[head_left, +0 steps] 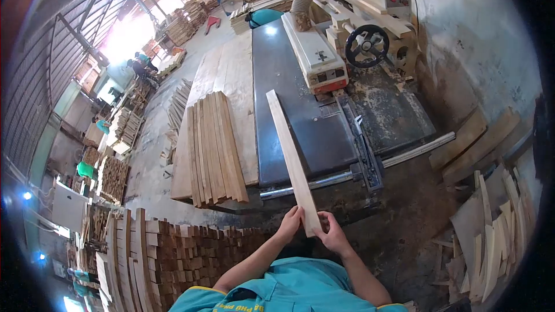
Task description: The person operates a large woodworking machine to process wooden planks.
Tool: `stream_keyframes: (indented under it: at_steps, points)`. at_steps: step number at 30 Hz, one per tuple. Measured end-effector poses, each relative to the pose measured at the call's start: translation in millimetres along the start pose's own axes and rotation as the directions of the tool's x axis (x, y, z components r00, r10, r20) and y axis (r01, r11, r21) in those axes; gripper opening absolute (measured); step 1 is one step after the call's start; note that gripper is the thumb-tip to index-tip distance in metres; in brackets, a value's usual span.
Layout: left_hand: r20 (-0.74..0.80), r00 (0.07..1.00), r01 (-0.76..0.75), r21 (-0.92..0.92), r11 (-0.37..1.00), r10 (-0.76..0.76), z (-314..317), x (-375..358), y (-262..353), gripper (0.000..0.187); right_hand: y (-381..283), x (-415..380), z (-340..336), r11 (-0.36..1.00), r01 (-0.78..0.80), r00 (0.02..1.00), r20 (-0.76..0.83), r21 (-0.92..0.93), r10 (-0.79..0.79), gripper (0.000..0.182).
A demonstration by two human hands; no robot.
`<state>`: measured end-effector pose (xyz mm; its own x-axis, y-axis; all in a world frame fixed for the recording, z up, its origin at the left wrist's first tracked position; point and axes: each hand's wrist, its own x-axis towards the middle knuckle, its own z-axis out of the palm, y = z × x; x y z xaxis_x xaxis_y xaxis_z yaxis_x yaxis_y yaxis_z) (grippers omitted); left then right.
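Between my two hands I hold a long pale wooden board (pixel 293 164) by its near end. My left hand (pixel 291 223) grips its left edge, and my right hand (pixel 332 233) closes on the right edge near the end. The board points away from me, over the dark metal saw table (pixel 283 75). Its far end lies left of the white machine housing (pixel 315 58). To the left, a row of several wooden strips (pixel 214 150) lies on a wooden side table (pixel 241 89).
A metal fence (pixel 361 144) and a rail (pixel 419 149) run along the machine's right and front. Behind them is a black handwheel (pixel 367 46). Stacked wood blocks (pixel 196 257) stand at my left; offcuts (pixel 497 237) lean at the right. Other people work in the background.
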<state>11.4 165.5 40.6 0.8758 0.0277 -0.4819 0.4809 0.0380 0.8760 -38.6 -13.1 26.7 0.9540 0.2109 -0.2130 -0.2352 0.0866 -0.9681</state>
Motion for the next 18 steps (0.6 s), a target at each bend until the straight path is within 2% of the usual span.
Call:
stream_keyframes:
  at_steps: [4, 6, 8, 10, 13, 14, 16, 17, 18]
  points:
    - [0.044, 0.999, 0.008, 0.034, 0.999, -0.009, -13, 16, -9, 0.040, 2, 2, -4, 0.999, 0.053, 0.998, 0.016, 0.006, -0.053, 0.061]
    - [0.124, 0.991, 0.053, 0.000, 0.999, -0.053, -19, 26, -15, 0.038, -7, 2, -5, 0.998, 0.059, 0.998, 0.000, -0.024, -0.059, 0.063]
    - [0.154, 0.988, 0.033, -0.003, 0.999, -0.032, -17, 29, -14, 0.038, -20, 2, -6, 1.000, -0.028, 1.000, 0.004, 0.010, 0.028, 0.060]
    - [0.158, 0.987, -0.007, -0.027, 1.000, 0.012, -13, 38, -11, 0.037, -18, 7, -10, 0.998, -0.051, 0.999, -0.007, -0.038, 0.051, 0.060]
    - [0.149, 0.989, -0.007, 0.129, 0.992, -0.012, -7, 43, -10, 0.040, 4, 16, -18, 0.994, -0.093, 0.996, -0.021, -0.063, 0.091, 0.060]
    - [0.154, 0.988, -0.006, 0.114, 0.993, -0.011, -8, 49, -15, 0.040, 15, 18, -25, 0.993, -0.105, 0.994, -0.039, -0.054, 0.103, 0.059]
    - [0.147, 0.988, -0.008, 0.359, 0.933, -0.048, -11, 75, -33, 0.041, 44, 23, -38, 0.991, -0.103, 0.994, -0.045, -0.082, 0.099, 0.061]
    - [0.117, 0.988, 0.061, 0.331, 0.942, -0.105, -11, 83, -33, 0.042, 61, 23, -45, 0.984, -0.169, 0.984, -0.076, -0.060, 0.164, 0.058]
    - [0.121, 0.987, 0.064, 0.324, 0.944, -0.108, -12, 94, -38, 0.042, 70, 21, -49, 0.972, -0.233, 0.968, -0.104, -0.033, 0.229, 0.056]
